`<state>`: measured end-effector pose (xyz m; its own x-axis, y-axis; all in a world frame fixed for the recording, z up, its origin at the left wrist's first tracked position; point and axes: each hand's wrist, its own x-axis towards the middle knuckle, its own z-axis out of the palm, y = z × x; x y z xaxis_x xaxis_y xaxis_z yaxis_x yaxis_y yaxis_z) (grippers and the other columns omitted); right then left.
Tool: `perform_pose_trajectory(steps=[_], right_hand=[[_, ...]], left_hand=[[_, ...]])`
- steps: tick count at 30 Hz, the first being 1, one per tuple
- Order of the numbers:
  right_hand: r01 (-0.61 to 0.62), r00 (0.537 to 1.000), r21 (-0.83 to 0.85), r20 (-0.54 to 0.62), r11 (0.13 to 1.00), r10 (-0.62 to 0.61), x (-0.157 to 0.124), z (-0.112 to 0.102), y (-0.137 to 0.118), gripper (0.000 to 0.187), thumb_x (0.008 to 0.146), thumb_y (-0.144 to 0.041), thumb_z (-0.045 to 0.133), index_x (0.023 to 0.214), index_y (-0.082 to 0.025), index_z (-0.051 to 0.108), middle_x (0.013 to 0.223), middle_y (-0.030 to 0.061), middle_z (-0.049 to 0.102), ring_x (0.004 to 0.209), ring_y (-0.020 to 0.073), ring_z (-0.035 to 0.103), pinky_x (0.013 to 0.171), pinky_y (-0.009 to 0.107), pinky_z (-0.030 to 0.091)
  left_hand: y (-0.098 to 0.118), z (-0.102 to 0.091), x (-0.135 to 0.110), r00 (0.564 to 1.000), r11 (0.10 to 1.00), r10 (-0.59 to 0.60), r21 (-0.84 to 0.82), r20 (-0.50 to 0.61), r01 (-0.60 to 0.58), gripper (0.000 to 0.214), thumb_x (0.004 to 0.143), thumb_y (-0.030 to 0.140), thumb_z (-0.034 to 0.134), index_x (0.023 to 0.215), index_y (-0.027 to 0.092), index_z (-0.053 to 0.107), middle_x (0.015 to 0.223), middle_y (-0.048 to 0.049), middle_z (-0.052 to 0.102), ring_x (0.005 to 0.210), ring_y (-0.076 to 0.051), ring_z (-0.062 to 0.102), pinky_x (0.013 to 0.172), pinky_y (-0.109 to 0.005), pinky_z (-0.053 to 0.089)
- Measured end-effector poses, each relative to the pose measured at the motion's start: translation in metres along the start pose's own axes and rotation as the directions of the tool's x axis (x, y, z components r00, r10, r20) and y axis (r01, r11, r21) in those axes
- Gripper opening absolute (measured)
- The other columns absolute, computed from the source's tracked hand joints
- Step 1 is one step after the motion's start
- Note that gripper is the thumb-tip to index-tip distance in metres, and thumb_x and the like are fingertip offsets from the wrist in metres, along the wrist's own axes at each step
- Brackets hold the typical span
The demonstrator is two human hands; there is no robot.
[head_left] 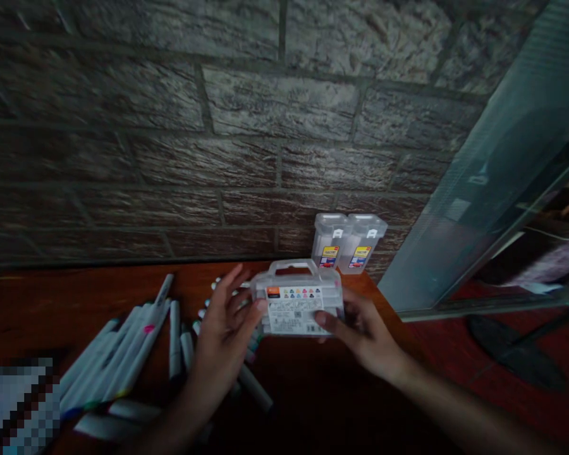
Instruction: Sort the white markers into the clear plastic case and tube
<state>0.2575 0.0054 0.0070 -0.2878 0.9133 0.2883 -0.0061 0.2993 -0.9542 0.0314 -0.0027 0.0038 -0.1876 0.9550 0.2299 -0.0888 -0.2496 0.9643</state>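
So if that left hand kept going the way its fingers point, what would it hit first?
Probably the clear marker case: the left hand points up and right, its thumb at the case's end. Depth is unclear; the spread fingers might pass it toward the brick wall.

Three clear cases, two hands, one loose scatter of markers.

One handled case [296, 303] sits between one left hand [225, 332] and one right hand [367, 338]. Two more stand side by side at the one brick wall [171, 126]: the left standing case [330, 243] and the right standing case [364, 246]. That makes three cases. White-barrelled markers [123, 354] lie loose on the single red-brown surface [313, 392]: about eight in the fanned bunch at the left, two just right of it, and several more by the hands. There are over a dozen in all, but overlap and the left hand hide the exact count. One glass panel [478, 189] is at the right.
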Motion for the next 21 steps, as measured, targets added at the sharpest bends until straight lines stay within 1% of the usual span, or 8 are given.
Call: perform_pose_trajectory(steps=[4, 6, 8, 11, 14, 17, 19, 21], right_hand=[[0.15, 0.961, -0.311, -0.177, 0.938, -0.212, 0.007, 0.016, -0.002, 0.029, 0.093, -0.034, 0.072, 0.119, -0.022, 0.07, 0.105, 0.0071, 0.077, 0.092, 0.0242, 0.073, 0.082, 0.036, 0.062], [0.203, 0.956, -0.446, -0.102, 0.872, -0.275, 0.005, 0.028, 0.001, 0.036, 0.092, -0.029, 0.072, 0.128, -0.024, 0.068, 0.112, 0.009, 0.077, 0.098, 0.0275, 0.073, 0.087, 0.039, 0.061], [0.307, 0.943, -0.505, 0.047, 0.807, -0.33, 0.0, 0.04, 0.004, 0.057, 0.089, -0.025, 0.074, 0.143, -0.025, 0.059, 0.13, 0.0127, 0.071, 0.116, 0.0319, 0.069, 0.099, 0.044, 0.057], [0.424, 0.903, -0.519, 0.181, 0.742, -0.389, -0.009, 0.047, 0.007, 0.075, 0.085, -0.025, 0.078, 0.154, -0.026, 0.048, 0.15, 0.0155, 0.057, 0.135, 0.0348, 0.057, 0.11, 0.048, 0.05], [0.405, 0.909, -0.522, 0.14, 0.75, -0.394, -0.008, 0.035, 0.007, 0.048, 0.093, -0.025, 0.069, 0.141, -0.029, 0.062, 0.145, 0.0122, 0.061, 0.133, 0.0317, 0.059, 0.11, 0.048, 0.048], [0.285, 0.907, -0.456, -0.156, 0.844, -0.39, 0.001, 0.014, 0.007, 0.035, 0.097, -0.033, 0.065, 0.132, -0.027, 0.065, 0.129, 0.0119, 0.067, 0.122, 0.0301, 0.063, 0.104, 0.047, 0.052], [0.161, 0.923, -0.291, -0.294, 0.943, -0.249, 0.006, 0.005, 0.01, 0.041, 0.096, -0.043, 0.066, 0.133, -0.026, 0.061, 0.123, 0.0107, 0.069, 0.111, 0.0279, 0.067, 0.096, 0.043, 0.056], [0.033, 0.959, -0.072, -0.279, 0.997, -0.052, 0.008, 0.004, 0.015, 0.043, 0.094, -0.05, 0.067, 0.129, -0.024, 0.063, 0.119, 0.0096, 0.072, 0.107, 0.0269, 0.07, 0.088, 0.038, 0.06]], left_hand=[[-0.007, 0.003, -0.012, 0.989, 0.999, -0.034, 0.027, 0.142, 0.031, 0.083, 0.085, 0.037, 0.079, 0.156, 0.032, 0.037, 0.168, -0.0138, 0.032, 0.15, -0.035, 0.039, 0.11, -0.049, 0.051], [-0.009, 0.005, -0.02, 0.958, 0.996, -0.053, -0.051, 0.282, 0.07, 0.09, 0.083, 0.034, 0.082, 0.159, 0.034, 0.034, 0.168, -0.0122, 0.034, 0.154, -0.036, 0.032, 0.112, -0.049, 0.049], [-0.009, 0.007, -0.024, 0.93, 0.99, -0.032, -0.117, 0.365, 0.081, 0.09, 0.081, 0.032, 0.084, 0.158, 0.032, 0.037, 0.163, -0.0123, 0.043, 0.15, -0.036, 0.039, 0.114, -0.048, 0.048], [-0.005, 0.006, -0.023, 0.949, 0.99, -0.062, -0.101, 0.309, 0.097, 0.067, 0.084, 0.033, 0.08, 0.145, 0.025, 0.055, 0.146, -0.0101, 0.064, 0.14, -0.033, 0.054, 0.117, -0.043, 0.045], [0.001, 0.005, -0.017, 0.961, 0.962, -0.169, -0.176, 0.218, 0.209, 0.053, 0.089, 0.035, 0.076, 0.139, 0.025, 0.06, 0.136, -0.0084, 0.071, 0.13, -0.03, 0.063, 0.113, -0.042, 0.05], [0.006, 0.005, -0.013, 0.916, 0.873, -0.311, -0.305, 0.253, 0.381, 0.054, 0.092, 0.039, 0.072, 0.141, 0.024, 0.056, 0.131, -0.0122, 0.074, 0.113, -0.034, 0.073, 0.087, -0.048, 0.065], [0.007, 0.006, -0.012, 0.89, 0.829, -0.369, -0.338, 0.27, 0.446, 0.049, 0.096, 0.042, 0.067, 0.138, 0.019, 0.057, 0.122, -0.0158, 0.077, 0.102, -0.034, 0.077, 0.069, -0.046, 0.068], [0.006, 0.008, -0.012, 0.884, 0.817, -0.4, -0.342, 0.244, 0.464, 0.046, 0.1, 0.045, 0.059, 0.134, 0.014, 0.058, 0.114, -0.0179, 0.079, 0.095, -0.033, 0.078, 0.062, -0.041, 0.068]])
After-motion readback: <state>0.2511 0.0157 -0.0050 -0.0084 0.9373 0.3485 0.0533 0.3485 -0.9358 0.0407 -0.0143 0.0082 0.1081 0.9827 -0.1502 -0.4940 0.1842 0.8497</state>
